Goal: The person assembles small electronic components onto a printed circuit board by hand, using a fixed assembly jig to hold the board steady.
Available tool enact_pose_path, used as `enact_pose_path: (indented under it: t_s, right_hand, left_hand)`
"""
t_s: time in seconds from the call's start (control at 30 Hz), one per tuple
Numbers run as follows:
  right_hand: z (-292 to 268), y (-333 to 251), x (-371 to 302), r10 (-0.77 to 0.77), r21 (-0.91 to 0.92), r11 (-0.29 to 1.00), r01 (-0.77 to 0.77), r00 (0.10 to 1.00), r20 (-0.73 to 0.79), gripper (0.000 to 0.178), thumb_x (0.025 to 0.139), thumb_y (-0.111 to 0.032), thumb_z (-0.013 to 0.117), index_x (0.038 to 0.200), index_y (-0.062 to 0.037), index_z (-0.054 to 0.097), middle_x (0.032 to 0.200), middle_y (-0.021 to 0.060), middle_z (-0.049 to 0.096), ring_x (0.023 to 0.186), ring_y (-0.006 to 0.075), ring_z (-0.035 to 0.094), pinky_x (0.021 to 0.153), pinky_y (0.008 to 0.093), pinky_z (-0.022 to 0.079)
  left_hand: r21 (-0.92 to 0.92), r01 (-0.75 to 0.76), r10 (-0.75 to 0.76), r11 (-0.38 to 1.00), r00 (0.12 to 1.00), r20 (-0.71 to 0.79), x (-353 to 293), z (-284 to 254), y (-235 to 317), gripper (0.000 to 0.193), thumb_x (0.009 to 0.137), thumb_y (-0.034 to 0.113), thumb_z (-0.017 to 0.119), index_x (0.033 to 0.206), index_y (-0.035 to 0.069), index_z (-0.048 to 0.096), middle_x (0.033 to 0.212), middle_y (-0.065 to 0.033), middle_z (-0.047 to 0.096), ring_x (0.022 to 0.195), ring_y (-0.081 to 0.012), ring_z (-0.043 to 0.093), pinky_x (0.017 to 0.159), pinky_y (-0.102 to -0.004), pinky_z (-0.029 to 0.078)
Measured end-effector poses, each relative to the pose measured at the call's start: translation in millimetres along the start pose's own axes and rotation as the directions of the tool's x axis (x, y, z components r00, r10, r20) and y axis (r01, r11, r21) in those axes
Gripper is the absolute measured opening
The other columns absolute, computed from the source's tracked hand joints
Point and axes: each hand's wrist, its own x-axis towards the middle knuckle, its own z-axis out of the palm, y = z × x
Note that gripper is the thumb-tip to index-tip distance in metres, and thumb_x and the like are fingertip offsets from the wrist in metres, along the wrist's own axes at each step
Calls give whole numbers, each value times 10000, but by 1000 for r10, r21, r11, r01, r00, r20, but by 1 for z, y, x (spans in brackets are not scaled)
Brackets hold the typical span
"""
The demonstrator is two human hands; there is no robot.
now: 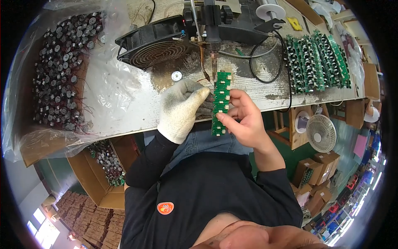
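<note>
My right hand (244, 118), bare, grips a narrow green circuit board strip (221, 103) by its right edge, thumb on top. Small white connectors run along the strip. Its far end is right under the tip of an upright soldering iron (214, 62), with a thin solder feed tube (203, 62) beside it. My left hand (182, 108), in a whitish knitted glove, is closed at the strip's left edge, thumb and forefinger pinched together. What those fingers hold is hidden; a thin reddish wire shows just beyond them.
A black fan (161, 45) stands left of the iron. Heaped at the left are many small round metal parts with wires (62, 70). Rows of populated green boards (317, 62) lie at the right. A black cable (253, 62) loops nearby. A small white disc (176, 76) rests on the worn bench (120, 120).
</note>
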Motion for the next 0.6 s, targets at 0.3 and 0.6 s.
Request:
enact_pose_path:
  t_s: [0.3,0.6]
  right_hand:
    - [0,-2,1,-35,-17,999,35,999,-24,407,852,17,625,1205,28,422,994,73,610,659,56,600,533,189,428]
    - [1,3,0,11,-24,1000,-12,1000,-11,398,848,3,630,1189,22,425,994,81,616,667,66,618,532,193,440]
  left_hand:
    - [0,-7,7,1000,1000,-3,-1,4,5,164,905,108,607,952,-43,565,839,-108,647,706,-160,655,618,-274,555]
    - [125,-74,79,989,996,-39,1,-1,-7,169,893,103,616,917,-63,598,803,-104,655,698,-141,642,606,-254,525]
